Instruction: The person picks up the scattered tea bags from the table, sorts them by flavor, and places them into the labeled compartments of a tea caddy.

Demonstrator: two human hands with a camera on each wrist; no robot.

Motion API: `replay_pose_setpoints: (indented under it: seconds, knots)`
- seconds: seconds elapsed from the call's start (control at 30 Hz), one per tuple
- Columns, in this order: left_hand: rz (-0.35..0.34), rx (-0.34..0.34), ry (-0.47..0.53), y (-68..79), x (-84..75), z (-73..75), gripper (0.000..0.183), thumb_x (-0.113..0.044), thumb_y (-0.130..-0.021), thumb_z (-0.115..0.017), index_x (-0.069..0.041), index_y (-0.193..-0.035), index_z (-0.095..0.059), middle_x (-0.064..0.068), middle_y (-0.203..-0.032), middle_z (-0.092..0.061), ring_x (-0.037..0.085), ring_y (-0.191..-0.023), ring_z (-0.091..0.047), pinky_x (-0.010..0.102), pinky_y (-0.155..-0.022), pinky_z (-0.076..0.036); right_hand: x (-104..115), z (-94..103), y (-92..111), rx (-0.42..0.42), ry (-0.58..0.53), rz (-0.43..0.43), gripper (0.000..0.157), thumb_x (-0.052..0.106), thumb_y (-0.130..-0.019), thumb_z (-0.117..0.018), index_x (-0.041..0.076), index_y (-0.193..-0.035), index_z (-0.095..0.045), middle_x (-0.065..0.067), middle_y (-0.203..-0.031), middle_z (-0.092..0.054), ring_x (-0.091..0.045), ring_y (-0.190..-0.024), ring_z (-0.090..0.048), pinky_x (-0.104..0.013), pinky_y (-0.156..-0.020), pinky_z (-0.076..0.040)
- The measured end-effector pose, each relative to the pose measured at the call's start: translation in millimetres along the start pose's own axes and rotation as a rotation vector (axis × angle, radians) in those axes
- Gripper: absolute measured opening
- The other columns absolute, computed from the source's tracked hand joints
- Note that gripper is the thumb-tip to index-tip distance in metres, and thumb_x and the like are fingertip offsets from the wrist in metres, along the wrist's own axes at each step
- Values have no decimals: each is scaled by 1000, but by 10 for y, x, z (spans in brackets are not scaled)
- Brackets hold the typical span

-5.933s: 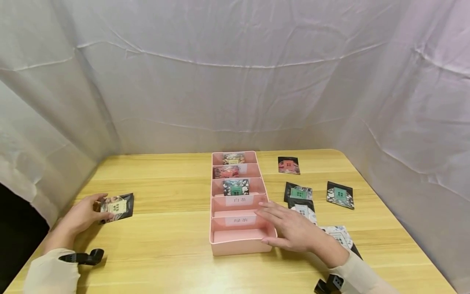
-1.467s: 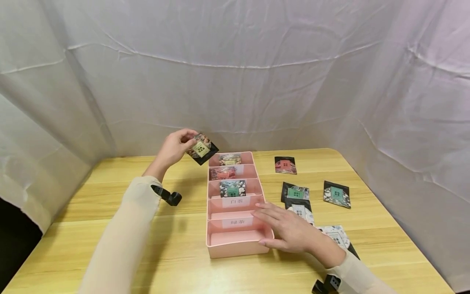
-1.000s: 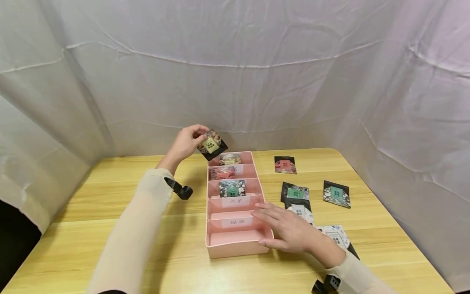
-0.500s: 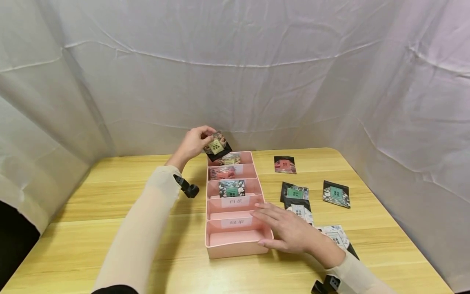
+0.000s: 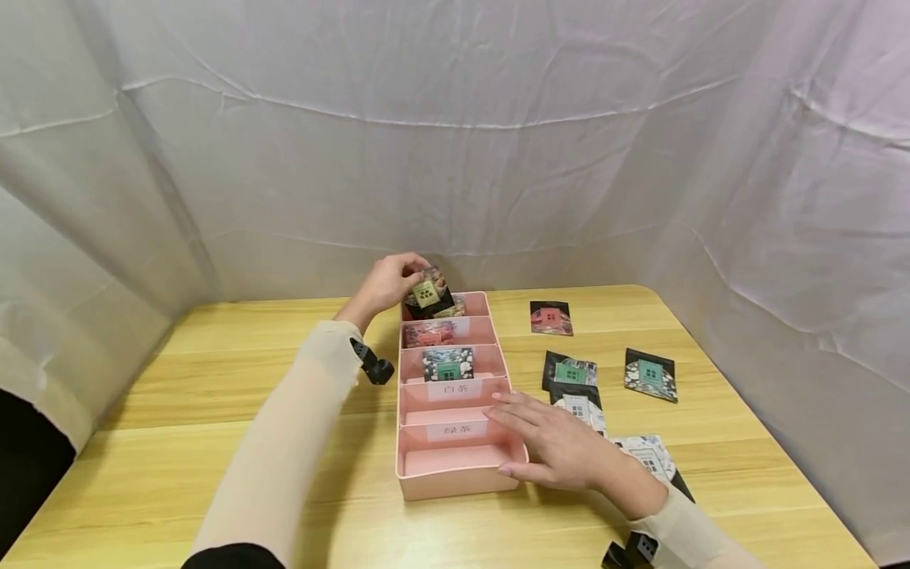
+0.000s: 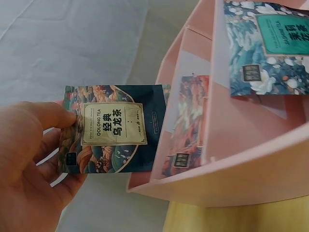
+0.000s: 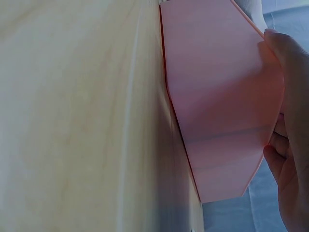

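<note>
My left hand [image 5: 386, 284] pinches an oolong tea sachet [image 6: 115, 128] by one edge, thumb on its printed face. The sachet has a cream label and a dark end. It is tilted, its dark end down at the rearmost compartment of the pink divided box [image 5: 458, 483], partly covering another cream-labelled sachet [image 5: 455, 305] there. My right hand [image 5: 558, 444] rests on the box's right rim near the front corner, fingers extended over the edge. In the right wrist view, the box's side wall [image 7: 222, 96] stands beside that hand.
A red-labelled sachet [image 5: 430, 334] and a jasmine tea sachet [image 5: 448, 364] occupy the second and third compartments. Right of the box lie a red-labelled sachet [image 5: 550, 318], green-labelled sachets [image 5: 651, 375] and white-labelled sachets [image 5: 577, 407]. Grey cloth [image 5: 455, 190] hangs behind the table.
My left hand picked up the oolong sachet from the table's left, carried it right to the box's rear, and has just lowered it into the rearmost compartment's opening. The right hand stays put.
</note>
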State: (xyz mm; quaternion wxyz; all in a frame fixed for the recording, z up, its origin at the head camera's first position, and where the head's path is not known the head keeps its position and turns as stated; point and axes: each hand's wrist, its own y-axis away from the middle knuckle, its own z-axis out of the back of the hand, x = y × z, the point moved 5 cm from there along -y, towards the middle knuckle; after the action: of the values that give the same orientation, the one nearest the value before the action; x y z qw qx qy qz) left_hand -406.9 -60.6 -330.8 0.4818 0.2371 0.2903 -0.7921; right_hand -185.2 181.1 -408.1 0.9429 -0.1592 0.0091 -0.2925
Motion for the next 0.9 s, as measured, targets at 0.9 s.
replay_pose_setpoints:
  seconds: [0.9]
  knots:
    - [-30, 222, -249, 26, 75, -310, 22, -7, -98, -57, -7, -115, -70, 10, -113, -69, 26, -108, -61, 42, -98, -47, 48, -2, -13, -16, -11, 11, 67, 57, -96, -50, 15, -147, -45, -9, -152, -41, -24, -140, -36, -48, -105, -42]
